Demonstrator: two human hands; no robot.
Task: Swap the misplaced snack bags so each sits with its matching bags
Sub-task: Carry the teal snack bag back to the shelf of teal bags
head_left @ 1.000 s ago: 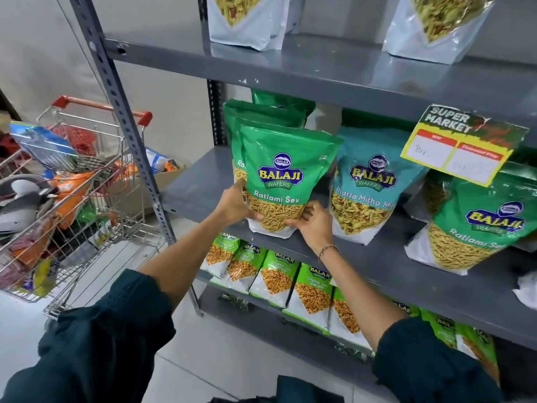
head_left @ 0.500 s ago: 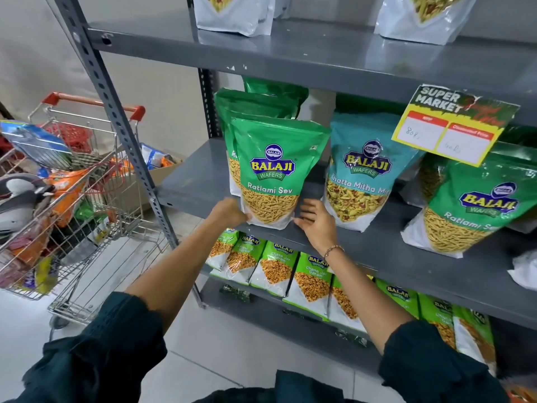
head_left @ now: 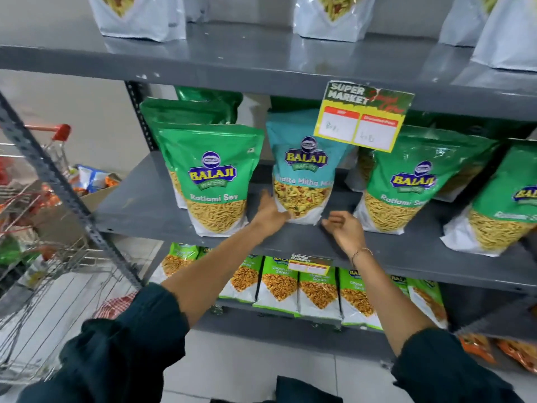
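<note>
Two hands flank the teal foil "Khatta Mitha" snack pouch (head_left: 300,173), which stands upright on the grey metal middle shelf (head_left: 139,210) between green Ratlami Sev pouches. The left hand (head_left: 268,212) lies flat against the pouch's lower corner at its 7 o'clock; the right hand (head_left: 345,228), fingers loosely curled and holding nothing, hovers just beside the base at 4 o'clock. Whether the left hand actually grips the foil cannot be told.

Risk: the pouch is tall and slick, and a grasp so low may let it tip forward off the shelf edge. Lifting it could also catch the yellow price card (head_left: 361,120) hanging at its 1 o'clock, or knock the green foil Ratlami Sev pouch (head_left: 213,175) close at 9 o'clock.

Compared with half a second earlier, both hands have left that green pouch, now standing alone, and shifted rightward to the teal one.
</note>
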